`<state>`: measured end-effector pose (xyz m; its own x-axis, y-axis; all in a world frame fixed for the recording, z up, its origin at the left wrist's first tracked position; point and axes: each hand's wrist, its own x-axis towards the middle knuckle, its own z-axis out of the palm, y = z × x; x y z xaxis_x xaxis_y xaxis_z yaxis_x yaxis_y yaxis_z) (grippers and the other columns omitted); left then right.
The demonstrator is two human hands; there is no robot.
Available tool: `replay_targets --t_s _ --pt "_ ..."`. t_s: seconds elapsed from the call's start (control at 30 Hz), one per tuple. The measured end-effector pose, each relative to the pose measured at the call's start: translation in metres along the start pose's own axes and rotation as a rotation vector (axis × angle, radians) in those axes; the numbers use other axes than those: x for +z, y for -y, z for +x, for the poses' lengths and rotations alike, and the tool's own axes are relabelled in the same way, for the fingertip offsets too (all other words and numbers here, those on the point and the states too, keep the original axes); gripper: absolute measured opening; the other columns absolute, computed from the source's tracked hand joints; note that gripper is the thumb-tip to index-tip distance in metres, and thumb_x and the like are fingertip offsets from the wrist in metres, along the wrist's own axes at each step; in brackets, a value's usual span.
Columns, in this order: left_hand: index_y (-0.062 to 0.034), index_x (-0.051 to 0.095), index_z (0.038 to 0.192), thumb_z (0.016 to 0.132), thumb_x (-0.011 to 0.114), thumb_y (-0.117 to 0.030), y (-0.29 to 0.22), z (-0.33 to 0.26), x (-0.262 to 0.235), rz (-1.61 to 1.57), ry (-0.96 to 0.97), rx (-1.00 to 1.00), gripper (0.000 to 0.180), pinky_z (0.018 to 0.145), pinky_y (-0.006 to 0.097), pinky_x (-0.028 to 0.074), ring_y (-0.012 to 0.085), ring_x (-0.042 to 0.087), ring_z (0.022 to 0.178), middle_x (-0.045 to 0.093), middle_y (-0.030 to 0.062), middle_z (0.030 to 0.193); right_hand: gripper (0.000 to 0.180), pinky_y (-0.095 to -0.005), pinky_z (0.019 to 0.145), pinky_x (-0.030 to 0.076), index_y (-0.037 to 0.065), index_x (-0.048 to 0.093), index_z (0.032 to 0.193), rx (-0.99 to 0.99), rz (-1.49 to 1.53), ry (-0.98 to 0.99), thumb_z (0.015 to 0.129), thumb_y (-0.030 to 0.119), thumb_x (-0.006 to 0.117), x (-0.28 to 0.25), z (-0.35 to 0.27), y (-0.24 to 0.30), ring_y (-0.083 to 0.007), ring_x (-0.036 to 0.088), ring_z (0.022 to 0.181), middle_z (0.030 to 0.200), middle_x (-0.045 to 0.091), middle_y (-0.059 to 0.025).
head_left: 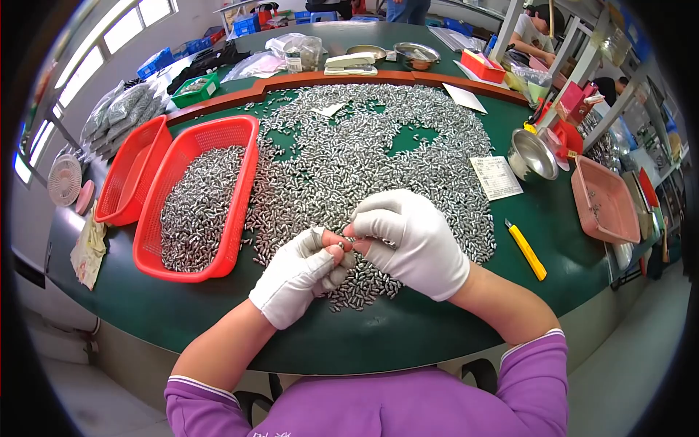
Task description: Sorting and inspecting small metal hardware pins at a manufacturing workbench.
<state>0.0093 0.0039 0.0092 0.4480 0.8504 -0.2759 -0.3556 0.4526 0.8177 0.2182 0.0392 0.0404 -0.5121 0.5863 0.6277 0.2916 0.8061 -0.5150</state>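
Note:
My left hand and my right hand, both in white gloves with bare fingertips, meet above the near part of the table. Pinched between the left thumb and forefinger is a small silvery metal piece. The right thumb and forefinger close in on the same spot, and whether they also grip the piece is hard to make out. Beneath and beyond the hands spreads a wide heap of small silvery metal pieces. On the left, a red perforated basket holds many more of them.
A second red basket stands further left. To the right lie a yellow utility knife, a printed paper slip, a steel bowl and a pink tray. A wooden ledge bounds the heap's far side. Another person sits at the far right.

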Motion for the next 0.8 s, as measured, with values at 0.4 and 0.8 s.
replay_targets --t_s 0.4,0.8 --pt "-0.0074 0.059 0.095 0.091 0.072 -0.015 -0.001 -0.002 0.007 0.179 -0.081 0.069 0.016 0.056 0.021 0.039 0.0066 0.052 0.064 0.063 0.0015 0.08 0.015 -0.0374 0.065 0.052 0.007 0.066 0.08 0.021 -0.087 0.015 0.07 0.008 0.077 0.006 -0.004 0.009 -0.0284 0.064 0.074 0.081 0.064 -0.007" --pt "-0.004 0.062 0.099 0.089 0.071 -0.007 0.001 -0.001 0.008 0.229 -0.132 0.135 0.014 0.064 0.023 0.047 0.008 0.057 0.071 0.065 0.0026 0.086 0.014 -0.0409 0.07 0.049 0.008 0.062 0.082 0.091 -0.575 -0.089 0.082 0.017 0.072 -0.019 0.002 -0.018 -0.0301 0.062 0.077 0.081 0.062 -0.0089"
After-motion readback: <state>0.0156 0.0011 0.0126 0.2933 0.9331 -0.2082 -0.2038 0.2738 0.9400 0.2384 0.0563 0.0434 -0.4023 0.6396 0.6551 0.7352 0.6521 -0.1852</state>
